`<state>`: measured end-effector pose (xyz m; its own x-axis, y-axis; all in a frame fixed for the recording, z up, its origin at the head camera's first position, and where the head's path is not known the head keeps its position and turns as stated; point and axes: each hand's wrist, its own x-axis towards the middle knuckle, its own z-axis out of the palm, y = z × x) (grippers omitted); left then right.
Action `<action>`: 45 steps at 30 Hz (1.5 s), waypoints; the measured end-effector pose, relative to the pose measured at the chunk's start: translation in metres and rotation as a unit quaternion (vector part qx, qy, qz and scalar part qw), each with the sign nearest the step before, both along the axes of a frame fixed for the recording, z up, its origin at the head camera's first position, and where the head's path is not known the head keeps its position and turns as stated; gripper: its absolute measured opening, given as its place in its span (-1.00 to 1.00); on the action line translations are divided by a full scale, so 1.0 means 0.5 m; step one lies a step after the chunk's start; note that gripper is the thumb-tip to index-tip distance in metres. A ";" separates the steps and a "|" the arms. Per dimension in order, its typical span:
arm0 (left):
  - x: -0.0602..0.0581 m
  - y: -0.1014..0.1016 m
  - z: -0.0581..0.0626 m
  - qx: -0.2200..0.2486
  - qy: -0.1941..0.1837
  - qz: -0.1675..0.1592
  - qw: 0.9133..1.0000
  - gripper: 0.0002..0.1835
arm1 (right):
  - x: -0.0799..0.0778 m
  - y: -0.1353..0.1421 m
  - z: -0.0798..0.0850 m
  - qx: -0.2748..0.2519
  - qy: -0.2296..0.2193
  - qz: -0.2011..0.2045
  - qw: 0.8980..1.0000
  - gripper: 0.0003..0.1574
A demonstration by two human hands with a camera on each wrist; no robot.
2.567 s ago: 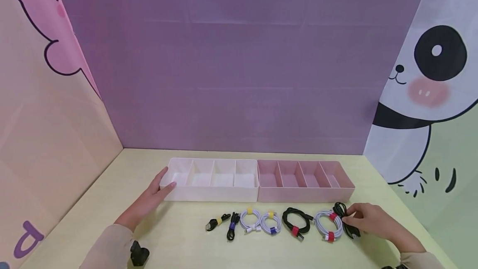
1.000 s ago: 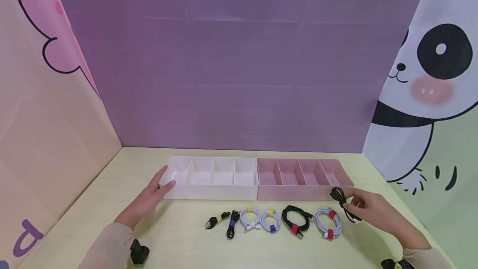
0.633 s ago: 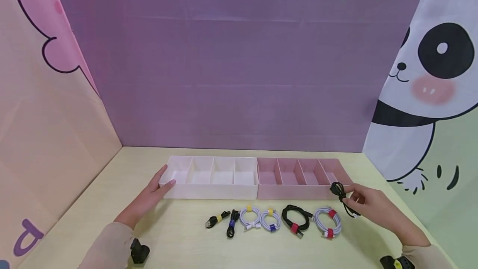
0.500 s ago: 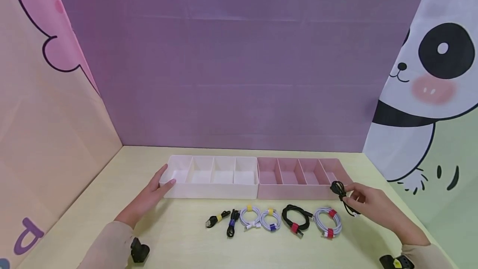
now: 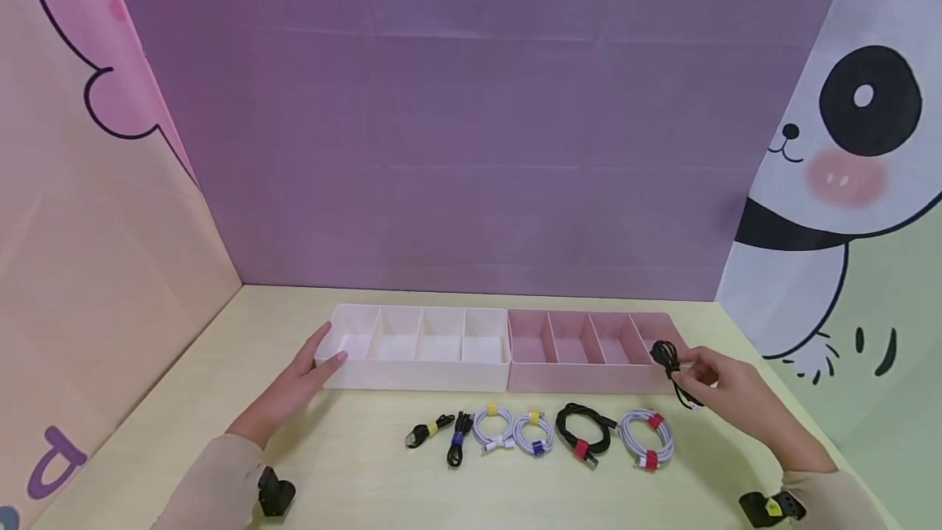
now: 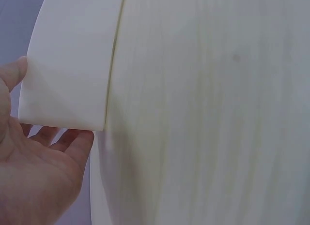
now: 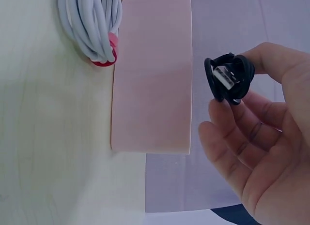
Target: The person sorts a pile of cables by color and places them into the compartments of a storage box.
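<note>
A coiled black USB cable [image 5: 666, 357] is pinched by my right hand [image 5: 724, 391], raised in front of the pink divided box's right end. Its metal plug [image 7: 226, 78] shows within the coil in the right wrist view. My left hand [image 5: 298, 383] grips the left end of the white divided box [image 5: 416, 375], thumb at the front and fingers along the end wall. The pink divided box [image 5: 589, 379] stands against the white one's right side. No contents are visible in either box's compartments.
In front of the boxes lie a white cable with red ties [image 5: 625, 437], a black cable with a red tie [image 5: 561, 432], two white coiled cables [image 5: 478, 435] and two short black cables [image 5: 456, 455]. A purple backdrop [image 5: 471, 145] rises behind.
My right hand has lifted the black USB cable off the table beside the red-tied white cable, up and slightly back to the pink box's front. The left hand keeps its place.
</note>
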<state>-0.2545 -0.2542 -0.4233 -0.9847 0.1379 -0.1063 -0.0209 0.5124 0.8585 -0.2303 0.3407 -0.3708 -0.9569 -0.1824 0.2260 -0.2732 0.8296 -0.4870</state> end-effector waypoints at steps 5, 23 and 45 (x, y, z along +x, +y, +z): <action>0.000 0.000 0.002 0.002 -0.001 -0.001 1.000 -0.04 | -0.008 -0.002 0.002 0.000 0.024 -0.012 1.000 -0.64; 0.005 0.004 0.007 0.001 -0.005 0.003 1.000 -0.04 | -0.032 -0.006 0.004 -0.005 0.044 -0.021 0.999 -0.61; 0.005 0.002 0.008 0.006 -0.007 0.001 1.000 -0.04 | -0.060 0.003 0.006 -0.010 0.007 -0.026 1.000 -0.47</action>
<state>-0.2520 -0.2531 -0.4194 -0.9834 0.1372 -0.1186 -0.0341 0.5024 0.8640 -0.2601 0.3421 -0.3679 -0.9619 -0.1274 0.2418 -0.2360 0.8336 -0.4994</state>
